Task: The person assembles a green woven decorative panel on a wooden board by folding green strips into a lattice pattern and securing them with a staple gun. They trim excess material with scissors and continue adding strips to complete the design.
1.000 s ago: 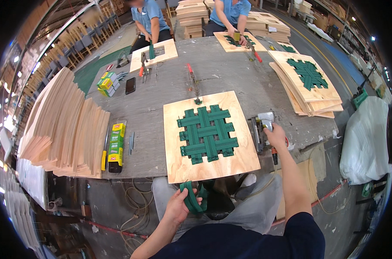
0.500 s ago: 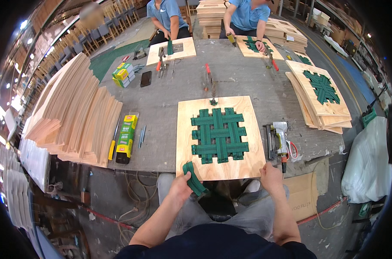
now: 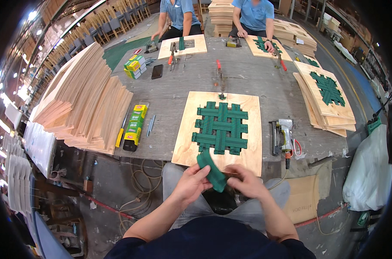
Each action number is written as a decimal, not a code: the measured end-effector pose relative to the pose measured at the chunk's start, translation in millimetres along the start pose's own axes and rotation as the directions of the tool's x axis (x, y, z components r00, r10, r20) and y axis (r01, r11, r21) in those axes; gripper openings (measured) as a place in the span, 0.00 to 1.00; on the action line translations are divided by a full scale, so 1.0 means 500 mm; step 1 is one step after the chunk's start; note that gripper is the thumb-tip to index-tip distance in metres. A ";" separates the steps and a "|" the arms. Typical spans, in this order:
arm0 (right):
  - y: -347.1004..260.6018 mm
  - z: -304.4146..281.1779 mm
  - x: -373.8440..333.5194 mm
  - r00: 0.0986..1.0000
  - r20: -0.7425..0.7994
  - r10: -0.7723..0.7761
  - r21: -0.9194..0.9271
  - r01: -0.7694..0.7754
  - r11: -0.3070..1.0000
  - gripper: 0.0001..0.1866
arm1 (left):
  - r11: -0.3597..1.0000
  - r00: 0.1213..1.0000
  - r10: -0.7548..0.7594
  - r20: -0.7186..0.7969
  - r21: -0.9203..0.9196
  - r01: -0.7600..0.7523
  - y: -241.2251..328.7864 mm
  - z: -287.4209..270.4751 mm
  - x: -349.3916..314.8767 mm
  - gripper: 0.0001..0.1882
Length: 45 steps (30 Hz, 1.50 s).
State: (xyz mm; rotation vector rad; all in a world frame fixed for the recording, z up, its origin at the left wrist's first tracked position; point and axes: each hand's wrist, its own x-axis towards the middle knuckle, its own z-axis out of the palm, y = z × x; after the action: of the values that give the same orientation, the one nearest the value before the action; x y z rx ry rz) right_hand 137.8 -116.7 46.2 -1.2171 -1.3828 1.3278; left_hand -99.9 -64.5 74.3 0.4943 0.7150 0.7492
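Note:
A short strip of green elastic webbing (image 3: 212,174) hangs over the near edge of a plywood board (image 3: 184,149), pinched between the thumb and fingers of my left hand (image 3: 192,182). My right hand (image 3: 247,181) is at the strip's lower right edge, its bent fingers closed on it; the fingertips are partly hidden. Across the board's square opening, green bands (image 3: 222,126) form a woven lattice. A clamp with a red handle (image 3: 221,82) stands at the board's far edge. To the right lies a staple gun (image 3: 285,136) with its hose.
Cut plywood frames (image 3: 81,101) are stacked at left, near a yellow-green box (image 3: 135,127) and a yellow-handled tool (image 3: 121,134). Red-handled scissors (image 3: 297,147) lie by the staple gun. Webbed boards (image 3: 330,93) are piled at right. Two co-workers (image 3: 178,15) sit opposite; a phone (image 3: 157,71) lies left.
My right hand has left the board's near right corner and come to the strip. My left hand has lifted the strip and moved right. One co-worker's tool now lies on the table.

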 end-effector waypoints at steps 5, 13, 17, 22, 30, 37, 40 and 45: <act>-0.021 0.017 -0.038 0.953 0.279 0.123 0.382 -0.227 0.896 0.12 | 0.922 0.918 0.384 0.102 0.018 -0.388 0.129 0.108 0.052 0.13; -0.022 -0.149 -0.130 0.941 -0.164 0.298 0.396 -0.214 0.893 0.11 | 0.811 0.959 0.284 -0.003 0.534 -0.239 0.169 0.073 0.280 0.09; 0.001 -0.198 -0.139 0.857 -0.359 0.371 0.186 -0.323 0.928 0.15 | 0.684 0.978 0.161 -0.132 0.729 -0.015 0.104 0.051 0.390 0.09; 0.083 -0.214 -0.102 0.828 -0.449 -0.337 -0.809 -0.216 0.547 0.20 | 0.282 0.955 0.271 -0.120 0.958 0.040 0.055 0.009 0.454 0.12; 0.052 -0.057 0.214 0.892 -0.095 0.443 0.565 -0.317 0.761 0.30 | 0.281 0.954 0.275 -0.120 0.959 0.040 0.046 0.008 0.457 0.13; 0.078 -0.027 0.317 0.874 0.046 0.484 0.740 -0.355 0.571 0.12 | 0.102 0.934 0.349 0.073 0.988 -0.115 0.053 -0.028 0.464 0.15; 0.086 -0.032 0.320 0.871 0.034 0.490 0.855 -0.279 0.436 0.17 | 0.264 0.978 0.206 -0.044 0.964 -0.013 0.105 -0.029 0.491 0.15; 0.074 -0.017 0.340 0.905 0.049 0.423 0.968 -0.148 0.203 0.25 | -0.042 0.947 0.312 -0.071 0.995 0.088 0.148 -0.057 0.550 0.15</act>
State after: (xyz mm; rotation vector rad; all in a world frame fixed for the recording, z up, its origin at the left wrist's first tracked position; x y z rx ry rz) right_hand 120.2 50.9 1.8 -0.6581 0.0811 1.7823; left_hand -10.2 194.2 -8.1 1.9384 1.5238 0.2612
